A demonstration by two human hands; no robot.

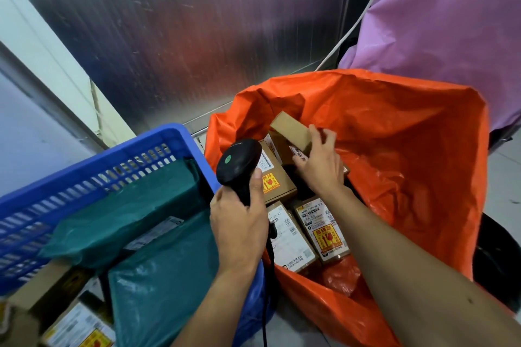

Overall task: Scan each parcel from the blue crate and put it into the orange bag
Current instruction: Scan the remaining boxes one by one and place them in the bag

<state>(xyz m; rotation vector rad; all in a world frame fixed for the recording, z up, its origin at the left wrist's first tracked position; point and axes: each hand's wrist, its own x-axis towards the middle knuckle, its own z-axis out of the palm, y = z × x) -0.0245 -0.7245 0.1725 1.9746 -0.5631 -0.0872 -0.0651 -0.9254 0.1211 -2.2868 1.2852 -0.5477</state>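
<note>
Bagging small brown cardboard parcel (290, 128), right hand (321, 166) gripping it in orange plastic bag (423, 135); left hand (239, 222) clamped on black handheld scanner (238, 160). Nxt: let go.

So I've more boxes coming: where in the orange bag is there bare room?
Bare: the right half of the crinkled orange plastic bag, between the labelled brown cardboard boxes and its right wall. Crowded: the left side, where those boxes lie packed close and the right hand holds a small cardboard box above them.

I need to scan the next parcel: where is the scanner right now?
In the head view, the black scanner is gripped in the left hand, between the blue crate and the orange bag.
</note>
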